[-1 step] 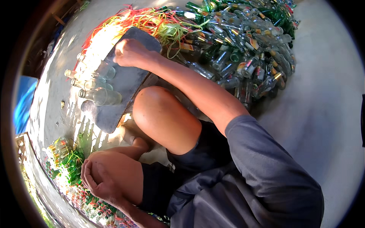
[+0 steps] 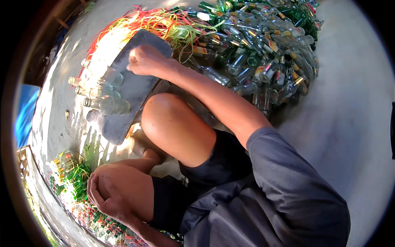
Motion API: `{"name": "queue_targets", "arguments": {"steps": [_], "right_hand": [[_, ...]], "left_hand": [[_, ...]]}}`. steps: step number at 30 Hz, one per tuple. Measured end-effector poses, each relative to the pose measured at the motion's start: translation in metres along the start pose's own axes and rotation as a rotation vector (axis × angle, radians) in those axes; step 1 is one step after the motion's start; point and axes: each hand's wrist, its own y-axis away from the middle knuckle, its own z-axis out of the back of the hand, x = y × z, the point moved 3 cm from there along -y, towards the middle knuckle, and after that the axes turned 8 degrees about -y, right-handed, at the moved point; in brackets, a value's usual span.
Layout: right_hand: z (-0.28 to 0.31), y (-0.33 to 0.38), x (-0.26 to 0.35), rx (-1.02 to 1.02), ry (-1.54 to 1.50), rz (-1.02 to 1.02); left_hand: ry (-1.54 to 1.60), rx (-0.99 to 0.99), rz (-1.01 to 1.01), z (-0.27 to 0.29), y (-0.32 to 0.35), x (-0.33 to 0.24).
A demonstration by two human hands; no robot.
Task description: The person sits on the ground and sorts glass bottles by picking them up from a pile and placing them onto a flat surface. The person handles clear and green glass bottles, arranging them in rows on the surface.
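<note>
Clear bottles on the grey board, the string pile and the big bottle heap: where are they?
clear bottles (image 2: 108,105): head view, on the nearest bottle's body.
string pile (image 2: 164,22): head view, on the tangled strands.
bottle heap (image 2: 263,45): head view, mid-pile.
</note>
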Motion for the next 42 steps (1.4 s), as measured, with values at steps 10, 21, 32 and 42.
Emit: {"name": "queue_targets", "arguments": {"steps": [10,21,32,42], "right_hand": [[0.115,0.247,-0.117,-0.266,-0.098,-0.31],[0.289,0.456,-0.248,-0.875,0.251,-0.63],[0.398,0.483,-0.244,-0.818,0.845,-0.645],[0.446,0.497,-0.285,-0.735,0.791,-0.738]], "left_hand": [[-0.017,-0.003,-0.043,0.0,0.002,0.013],[-0.052,-0.022,-0.071,-0.001,0.004,0.011],[-0.007,-0.018,-0.097,-0.007,0.006,0.013],[-0.051,-0.01,-0.136,-0.007,0.003,0.014]]}}
